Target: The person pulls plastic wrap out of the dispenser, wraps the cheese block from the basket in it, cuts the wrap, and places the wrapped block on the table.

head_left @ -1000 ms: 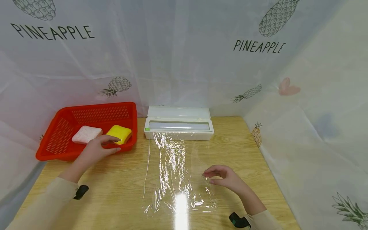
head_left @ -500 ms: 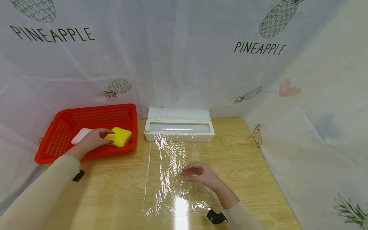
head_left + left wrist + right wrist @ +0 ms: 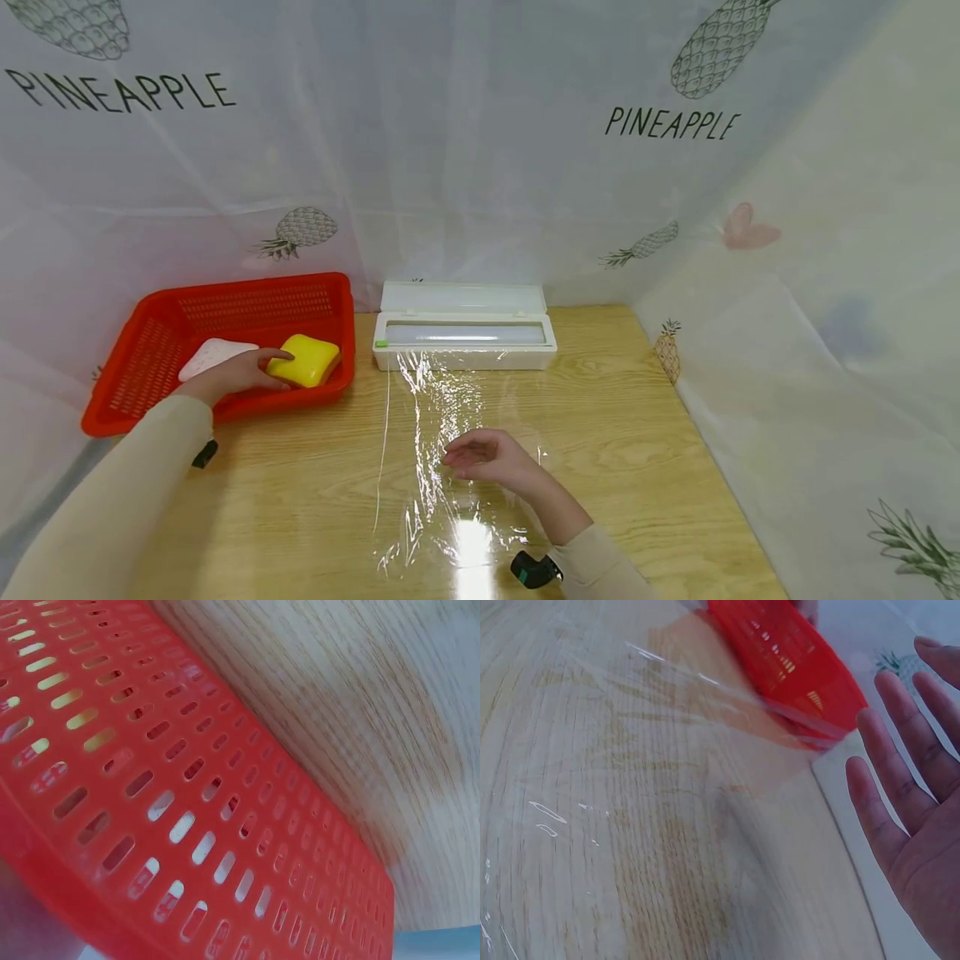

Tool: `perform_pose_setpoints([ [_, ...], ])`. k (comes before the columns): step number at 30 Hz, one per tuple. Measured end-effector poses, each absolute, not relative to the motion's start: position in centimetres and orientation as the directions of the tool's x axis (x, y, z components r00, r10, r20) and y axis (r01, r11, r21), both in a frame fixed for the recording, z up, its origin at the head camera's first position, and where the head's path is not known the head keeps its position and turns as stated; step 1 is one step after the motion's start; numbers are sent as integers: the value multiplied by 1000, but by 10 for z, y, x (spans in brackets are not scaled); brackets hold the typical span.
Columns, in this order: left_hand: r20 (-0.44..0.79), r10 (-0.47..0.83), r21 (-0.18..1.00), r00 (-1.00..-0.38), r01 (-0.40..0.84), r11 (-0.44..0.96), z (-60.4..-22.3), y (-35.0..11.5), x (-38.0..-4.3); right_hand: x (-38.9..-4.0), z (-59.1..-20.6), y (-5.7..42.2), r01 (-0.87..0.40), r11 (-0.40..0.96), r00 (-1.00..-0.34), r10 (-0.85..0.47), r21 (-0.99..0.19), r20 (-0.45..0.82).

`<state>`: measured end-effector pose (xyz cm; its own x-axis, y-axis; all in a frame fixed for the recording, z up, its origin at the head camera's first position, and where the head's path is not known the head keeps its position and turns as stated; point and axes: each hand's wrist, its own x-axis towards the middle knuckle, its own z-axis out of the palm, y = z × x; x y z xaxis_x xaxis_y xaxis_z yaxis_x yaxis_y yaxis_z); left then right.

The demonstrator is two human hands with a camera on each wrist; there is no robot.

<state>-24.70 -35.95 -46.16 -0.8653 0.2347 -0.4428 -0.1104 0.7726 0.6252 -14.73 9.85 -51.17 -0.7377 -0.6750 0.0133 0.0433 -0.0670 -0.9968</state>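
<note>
My left hand (image 3: 238,372) reaches into the red basket (image 3: 264,300). Its fingertips overlap the left edge of a yellow sponge-like block (image 3: 309,360), the thumb spread apart on the near side. Just behind that hand lies a pale pink speckled block (image 3: 213,356). Over a sheet of clear plastic wrap (image 3: 420,433) hovers my right hand (image 3: 491,457), holding nothing; its relaxed, spread fingers (image 3: 896,772) show in the right wrist view. The wrap runs toward me from a white dispenser box (image 3: 465,358) with its lid raised. Basket wall hides the left hand's fingers in the left wrist view.
Everything stands on a wooden table (image 3: 622,433). A pale curtain (image 3: 480,167) printed with pineapples hangs along the back and sides. The basket is at the back left, with the dispenser box just right of it.
My left hand has drawn back, then moved in to the yellow block's left edge. My right hand has moved left over the plastic wrap.
</note>
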Motion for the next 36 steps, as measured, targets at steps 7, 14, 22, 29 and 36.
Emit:
perform_pose_setpoints([
  [7, -382, 230, 627, -895, -68, 776, -471, -361, -249, -145, -517, 96, 39, -80, -752, -658, -996, 24],
  [14, -251, 186, 595, -950, 0, 804, -470, -355, -248, -144, -516, 92, 40, -53, -780, -626, -998, 2],
  [22, -168, 135, 614, -977, 4, 789, -439, -361, -242, -151, -508, 87, 9, -15, -845, -534, -1000, 0],
  [29, -46, 102, 651, -994, 48, 757, -408, -344, -232, -158, -499, 83, -87, -17, -891, -445, -996, 85],
  [36, 10, 75, 709, -997, 60, 703, -401, -299, -208, -154, -485, 78, -98, -14, -915, -393, -995, 96],
])
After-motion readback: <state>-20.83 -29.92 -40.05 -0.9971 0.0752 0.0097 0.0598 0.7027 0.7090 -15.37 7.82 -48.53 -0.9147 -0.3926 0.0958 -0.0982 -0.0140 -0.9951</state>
